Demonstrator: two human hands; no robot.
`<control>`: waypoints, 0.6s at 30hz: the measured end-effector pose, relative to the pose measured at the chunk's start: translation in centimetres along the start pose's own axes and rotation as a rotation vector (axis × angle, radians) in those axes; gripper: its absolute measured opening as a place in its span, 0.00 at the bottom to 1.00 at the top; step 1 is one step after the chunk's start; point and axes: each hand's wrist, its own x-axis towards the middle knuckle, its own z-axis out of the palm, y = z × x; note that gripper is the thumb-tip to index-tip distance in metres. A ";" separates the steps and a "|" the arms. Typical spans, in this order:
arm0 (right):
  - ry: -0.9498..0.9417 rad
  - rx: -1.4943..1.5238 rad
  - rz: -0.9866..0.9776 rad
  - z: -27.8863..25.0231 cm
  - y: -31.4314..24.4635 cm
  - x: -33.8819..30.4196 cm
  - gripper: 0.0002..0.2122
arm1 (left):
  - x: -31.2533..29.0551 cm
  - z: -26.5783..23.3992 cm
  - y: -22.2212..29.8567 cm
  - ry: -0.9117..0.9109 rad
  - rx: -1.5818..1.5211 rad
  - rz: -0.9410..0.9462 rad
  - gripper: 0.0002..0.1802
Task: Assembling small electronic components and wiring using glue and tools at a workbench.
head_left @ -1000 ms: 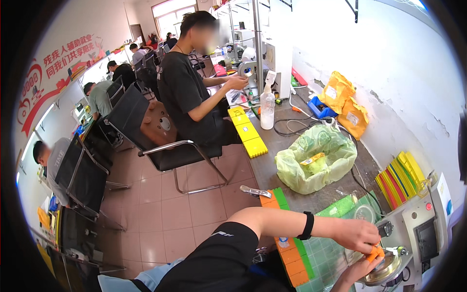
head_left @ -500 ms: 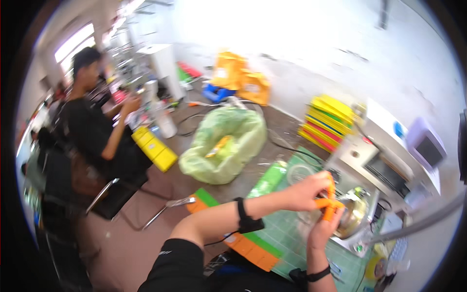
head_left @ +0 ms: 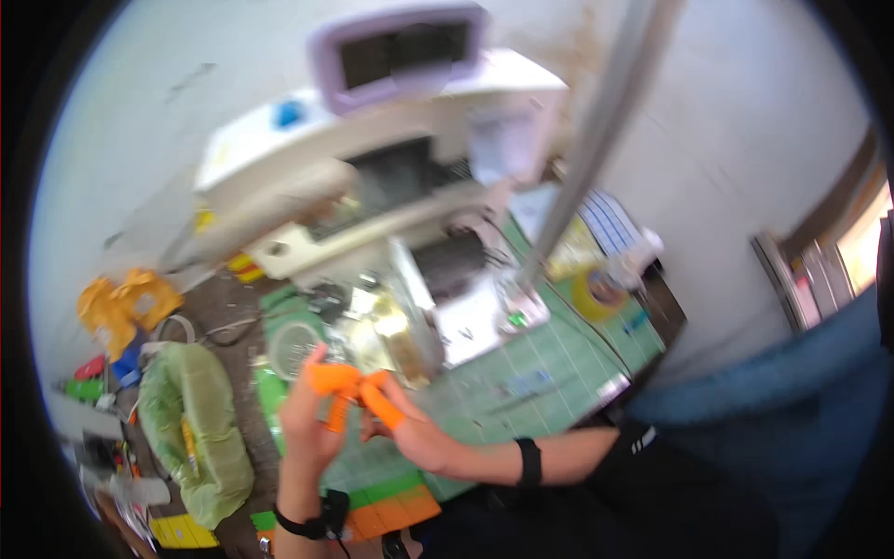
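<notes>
My left hand (head_left: 307, 424) and my right hand (head_left: 419, 438) meet low over the green cutting mat (head_left: 484, 419). Orange finger cots (head_left: 337, 380) cover some fingertips of both hands. The fingers are bent and pressed together, tip to tip. Blur hides whatever small thing may be between them. Just beyond the hands stands a shiny brass-coloured metal part (head_left: 399, 340) beside a white metal plate (head_left: 475, 326). A round clear dish (head_left: 294, 348) with small bits in it sits near my left hand. Both wrists wear black bands.
A white bench machine (head_left: 251, 158) with a purple-framed screen (head_left: 400, 56) stands against the wall. A grey pole (head_left: 596, 140) slants across. To the left are a bin lined with a green bag (head_left: 191, 401) and orange packets (head_left: 126, 303). Yellow tape (head_left: 596, 293) lies at right.
My view has swung right, from the neighbouring person and the bin to the machine. My hands stay together, now lower over the mat. The seated person is mostly out of view.
</notes>
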 end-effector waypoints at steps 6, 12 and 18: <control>-0.608 -0.474 0.021 -7.1 -10.3 -3.7 0.10 | 1.4 0.1 -1.8 -0.011 -0.447 -0.073 0.04; 0.856 -0.795 -0.974 -20.9 -19.2 -3.6 0.23 | 1.3 -1.0 -2.6 0.006 -0.459 -0.122 0.04; 0.634 -0.882 -0.405 -28.4 -21.2 -2.4 0.18 | 0.8 -1.7 -2.6 -0.020 -0.279 0.038 0.09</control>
